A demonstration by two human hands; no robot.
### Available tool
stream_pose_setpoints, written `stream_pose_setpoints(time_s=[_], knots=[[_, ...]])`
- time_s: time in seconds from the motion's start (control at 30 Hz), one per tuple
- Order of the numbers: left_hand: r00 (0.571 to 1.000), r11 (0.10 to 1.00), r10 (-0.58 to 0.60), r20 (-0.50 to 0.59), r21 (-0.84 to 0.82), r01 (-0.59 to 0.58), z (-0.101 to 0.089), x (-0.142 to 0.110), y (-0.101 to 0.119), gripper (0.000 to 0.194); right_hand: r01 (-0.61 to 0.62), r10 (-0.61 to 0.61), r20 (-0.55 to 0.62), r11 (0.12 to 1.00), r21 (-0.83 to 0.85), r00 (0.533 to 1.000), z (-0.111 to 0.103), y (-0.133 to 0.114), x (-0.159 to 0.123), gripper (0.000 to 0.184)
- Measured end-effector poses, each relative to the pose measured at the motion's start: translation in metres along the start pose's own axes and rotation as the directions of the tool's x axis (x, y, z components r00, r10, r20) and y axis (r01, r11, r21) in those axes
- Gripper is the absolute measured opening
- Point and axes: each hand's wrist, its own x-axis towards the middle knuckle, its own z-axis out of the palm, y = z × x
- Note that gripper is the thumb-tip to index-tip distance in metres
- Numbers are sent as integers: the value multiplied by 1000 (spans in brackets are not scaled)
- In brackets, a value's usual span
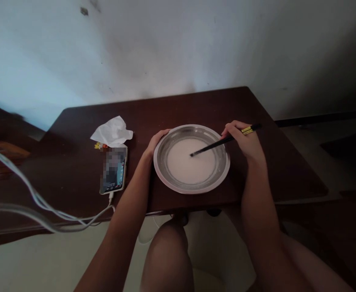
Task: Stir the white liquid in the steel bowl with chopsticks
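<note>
- Steadying the basin (191,190) appears to be the role of your left hand (159,141), curved along the outer left side of the rim. How far this grip is closed you cannot tell, since the basin hides part of the fingers.
- Your right hand (240,136), above the right rim, has its grip closed on the dark chopsticks (214,144), fingers near the gold-banded upper part. Such a high hold probably serves to keep your fingers clear of the contents.
- The chopsticks slant down and leftward over the rim, their pale-coated tips at the middle of the white liquid (190,172); whether they dip below its surface you cannot tell.
- The basin, metal and round, sits level near the front edge of the desk (181,107), between your forearms and above your knees, a position that presumably brings both sides within easy reach.
- The phone (114,170) lies screen up to the left of your left forearm, apart from the basin, perhaps so that you can see it while your hands are occupied. The white cable (111,198) enters its near end.
- Just beyond the phone lies a crumpled white sheet (114,132), well apart from the liquid.
</note>
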Motion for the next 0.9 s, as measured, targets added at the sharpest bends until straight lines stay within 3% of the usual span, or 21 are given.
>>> stream_pose_setpoints(time_s=[0.13,0.3,0.43,0.6,0.73,0.9], knots=[[1000,1000,0,3,-3,0,0,1,0,30,-19,17,103,1000,17,994,1,0,0,26],[1000,1000,-2,-14,1,2,1,1,2,29,3,-3,-10,1000,5,1000,1,1,0,29],[999,999,32,-36,28,-31,2,0,3,27,-22,20,114,1000,16,993,0,1,0,26],[1000,1000,7,-12,25,-6,1,2,2,30,0,0,2,1000,18,1000,-1,2,0,28],[1000,1000,-22,-4,-11,22,0,3,1,31,-29,25,114,999,27,993,0,2,0,25],[1000,999,-14,-5,-35,14,1,3,1,31,-8,8,-4,999,31,1000,-1,2,0,28]])
